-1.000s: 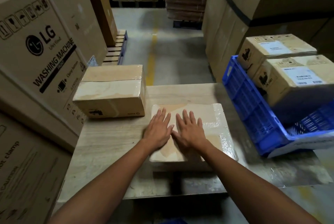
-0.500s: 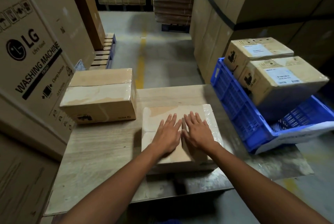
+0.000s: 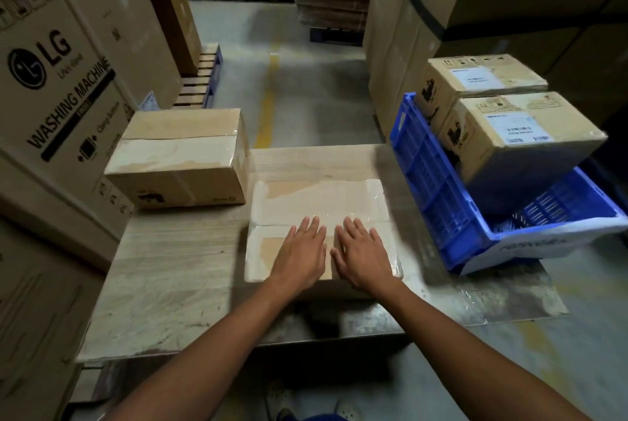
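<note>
A flat cardboard box (image 3: 316,203) sealed with clear tape lies in the middle of the wooden table (image 3: 176,267). My left hand (image 3: 300,252) and my right hand (image 3: 363,255) lie flat side by side on the near half of its top, fingers straight and pointing away from me. A second, taller taped box (image 3: 180,159) stands on the table at the back left, a small gap away from the flat box.
A blue plastic crate (image 3: 438,189) sits tilted at the table's right edge, holding two labelled cartons (image 3: 516,135). A large washing machine carton (image 3: 57,97) walls off the left. Tall cartons stand at the back right. An aisle with a yellow line (image 3: 266,104) runs ahead.
Both hands have slid back toward me along the top of the flat box. The camera has pulled back and tilted down, so my feet show.
</note>
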Motion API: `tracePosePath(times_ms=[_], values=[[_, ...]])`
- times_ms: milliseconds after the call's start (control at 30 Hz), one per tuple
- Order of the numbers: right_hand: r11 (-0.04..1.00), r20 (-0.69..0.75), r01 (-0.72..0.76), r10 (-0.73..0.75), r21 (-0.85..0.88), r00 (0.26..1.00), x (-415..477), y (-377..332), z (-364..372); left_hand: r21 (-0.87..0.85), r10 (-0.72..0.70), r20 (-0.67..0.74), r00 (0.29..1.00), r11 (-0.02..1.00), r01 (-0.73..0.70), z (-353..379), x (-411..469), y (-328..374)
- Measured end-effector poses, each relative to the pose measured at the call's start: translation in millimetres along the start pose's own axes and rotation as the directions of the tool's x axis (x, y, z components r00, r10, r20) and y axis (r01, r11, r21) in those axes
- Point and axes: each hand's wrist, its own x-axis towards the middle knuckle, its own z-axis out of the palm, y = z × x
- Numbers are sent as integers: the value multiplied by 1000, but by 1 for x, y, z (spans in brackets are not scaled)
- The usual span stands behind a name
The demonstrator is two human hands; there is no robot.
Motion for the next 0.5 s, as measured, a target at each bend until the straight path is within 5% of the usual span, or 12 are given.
tracePosePath(times_ms=[333,500], values=[[998,38,55,-55,0,998,-10,4,2,38,-106,-2,994,994,106,-6,-5,24],[998,-176,27,-16,57,984,-31,18,4,-89,9,-72,997,996,-16,-2,-16,53]])
